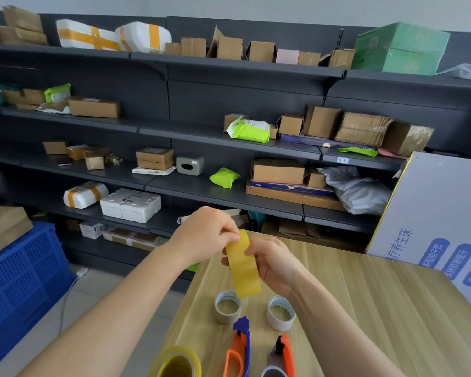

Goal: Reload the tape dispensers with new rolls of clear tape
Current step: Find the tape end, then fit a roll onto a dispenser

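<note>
I hold a yellowish roll of clear tape edge-on above the wooden table. My right hand grips the roll from the right. My left hand pinches its top edge with thumb and fingers. Below on the table lie two empty cardboard cores, one on the left and one on the right. Two tape dispensers lie at the near edge: a blue and orange dispenser and an orange and grey dispenser. Another yellowish tape roll stands at the bottom left.
Dark shelving full of cardboard boxes and parcels runs behind the table. A blue plastic crate stands on the floor at left. A large white printed carton leans at the table's right side.
</note>
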A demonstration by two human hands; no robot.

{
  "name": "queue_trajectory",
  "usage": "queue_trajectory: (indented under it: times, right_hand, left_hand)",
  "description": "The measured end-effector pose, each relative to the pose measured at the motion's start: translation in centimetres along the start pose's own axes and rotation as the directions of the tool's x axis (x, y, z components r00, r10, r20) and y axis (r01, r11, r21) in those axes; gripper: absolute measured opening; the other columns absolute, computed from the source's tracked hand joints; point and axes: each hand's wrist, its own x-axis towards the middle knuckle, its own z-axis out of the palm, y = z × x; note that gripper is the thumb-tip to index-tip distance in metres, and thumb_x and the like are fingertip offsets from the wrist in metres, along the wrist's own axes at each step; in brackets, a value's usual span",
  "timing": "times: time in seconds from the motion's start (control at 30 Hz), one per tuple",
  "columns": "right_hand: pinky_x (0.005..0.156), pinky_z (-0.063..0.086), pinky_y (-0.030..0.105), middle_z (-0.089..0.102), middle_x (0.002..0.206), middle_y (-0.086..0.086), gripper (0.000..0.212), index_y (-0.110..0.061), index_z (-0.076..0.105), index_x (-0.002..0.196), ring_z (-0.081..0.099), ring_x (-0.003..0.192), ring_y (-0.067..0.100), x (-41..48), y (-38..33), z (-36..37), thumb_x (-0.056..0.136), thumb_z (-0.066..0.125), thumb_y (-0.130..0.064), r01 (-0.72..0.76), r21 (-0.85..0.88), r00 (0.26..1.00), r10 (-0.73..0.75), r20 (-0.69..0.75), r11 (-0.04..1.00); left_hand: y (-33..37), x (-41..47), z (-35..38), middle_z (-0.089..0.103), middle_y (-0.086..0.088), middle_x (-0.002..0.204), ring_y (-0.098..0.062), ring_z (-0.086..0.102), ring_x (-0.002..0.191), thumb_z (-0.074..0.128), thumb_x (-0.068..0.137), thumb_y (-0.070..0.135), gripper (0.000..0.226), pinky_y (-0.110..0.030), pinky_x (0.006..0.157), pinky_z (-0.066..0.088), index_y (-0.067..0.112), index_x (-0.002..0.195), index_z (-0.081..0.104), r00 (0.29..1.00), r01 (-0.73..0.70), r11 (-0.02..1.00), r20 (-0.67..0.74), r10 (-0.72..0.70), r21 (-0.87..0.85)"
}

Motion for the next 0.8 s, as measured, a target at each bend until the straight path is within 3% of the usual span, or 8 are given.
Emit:
queue_trajectory:
  times: [0.13, 0.23, 0.37, 0.53, 0.7, 0.8]
  right_hand:
    - [0.095, 0.054, 0.048, 0.069, 0.117, 0.024, 0.057, 0.002, 0.055, 0.128, 0.069, 0.104, 0.037, -0.2, 0.1, 0.1, 0.073, 0.056, -0.014, -0.023, 0.038, 0.999, 0.021, 0.047, 0.999]
    - [0.089, 0.056, 0.044, 0.07, 0.114, 0.022, 0.056, 0.002, 0.056, 0.127, 0.071, 0.095, 0.031, -0.4, -0.6, -0.3, 0.073, 0.056, -0.014, -0.043, 0.162, 0.993, 0.025, 0.117, 0.986]
    - [0.075, 0.058, 0.037, 0.073, 0.091, 0.017, 0.05, 0.002, 0.06, 0.116, 0.071, 0.077, 0.025, -0.8, -1.8, -1.0, 0.074, 0.051, -0.023, -0.075, 0.181, 0.986, 0.045, 0.162, 0.981]
    - [0.077, 0.054, 0.039, 0.07, 0.089, 0.017, 0.048, 0.002, 0.058, 0.115, 0.068, 0.076, 0.024, -0.9, -2.0, -1.0, 0.076, 0.054, -0.025, -0.038, 0.123, 0.986, 0.018, 0.164, 0.992]
    - [0.076, 0.051, 0.035, 0.069, 0.074, 0.008, 0.037, -0.008, 0.064, 0.096, 0.064, 0.073, 0.019, -1.4, -2.0, -0.1, 0.07, 0.056, -0.035, 0.035, -0.072, 0.999, -0.033, 0.027, 0.997]
    - [0.072, 0.05, 0.034, 0.067, 0.071, 0.01, 0.025, -0.01, 0.064, 0.084, 0.062, 0.068, 0.019, -1.7, -2.2, -0.2, 0.068, 0.054, -0.027, 0.051, -0.011, 0.998, -0.051, 0.044, 0.999]
  left_hand:
    - [-0.2, -0.1, 0.1, 0.07, 0.006, 0.088, -0.008, 0.061, 0.082, 0.063, 0.089, 0.02, 0.013, -0.036, 0.078, 0.053, 0.016, 0.089, 0.076, 0.999, -0.013, 1.0, -0.045, 0.012, -0.019]
    - [-0.6, -0.3, 0.3, 0.07, 0.01, 0.1, -0.002, 0.062, 0.094, 0.063, 0.09, 0.019, 0.014, -0.029, 0.086, 0.051, 0.019, 0.096, 0.076, 0.996, -0.034, 0.983, -0.084, 0.019, -0.178]
    - [-0.9, -0.9, -0.1, 0.06, 0.015, 0.127, -0.002, 0.057, 0.114, 0.067, 0.084, 0.036, 0.034, -0.026, 0.095, 0.048, 0.032, 0.118, 0.066, 0.993, 0.044, 0.864, 0.12, 0.019, -0.502]
    - [-0.3, -1.3, -0.5, 0.06, 0.007, 0.118, -0.007, 0.059, 0.106, 0.081, 0.069, 0.032, 0.039, -0.027, 0.088, 0.052, 0.033, 0.107, 0.07, 0.996, 0.052, 0.772, 0.087, 0.004, -0.633]
    - [0.8, -1.3, -0.6, 0.059, 0.001, 0.113, -0.008, 0.061, 0.098, 0.077, 0.063, 0.028, 0.039, -0.023, 0.083, 0.053, 0.026, 0.102, 0.072, 0.999, 0.03, 0.744, 0.05, 0.005, -0.668]
    - [0.8, -1.2, -0.6, 0.059, 0.001, 0.114, -0.009, 0.061, 0.1, 0.077, 0.064, 0.027, 0.038, -0.025, 0.085, 0.052, 0.027, 0.101, 0.072, 0.999, 0.031, 0.735, 0.05, 0.005, -0.677]
